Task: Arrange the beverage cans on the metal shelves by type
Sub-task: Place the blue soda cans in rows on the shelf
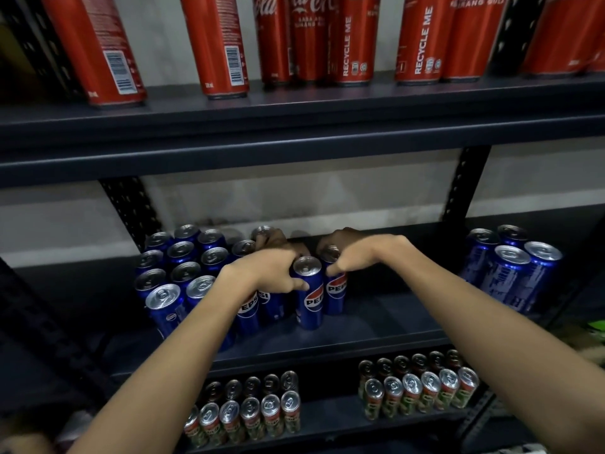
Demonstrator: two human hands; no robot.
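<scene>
On the middle dark metal shelf (pixel 376 326) stand several blue Pepsi cans (pixel 183 253) in a tight block at the left. My left hand (pixel 265 273) curls over cans at the block's right edge, its thumb against a front blue can (pixel 309 299). My right hand (pixel 357 253) grips the top of another blue can (pixel 335 290) right beside it. Further fingers reach behind into shadow. A second small group of blue cans (pixel 514 273) stands at the shelf's right end. Both forearms stretch in from below.
Red Coca-Cola cans (pixel 353 40) line the top shelf (pixel 294 132). The bottom shelf holds two groups of small green-and-red cans (pixel 252 417), (pixel 419 388). Perforated black uprights (pixel 465 188) stand at the back, before a pale wall.
</scene>
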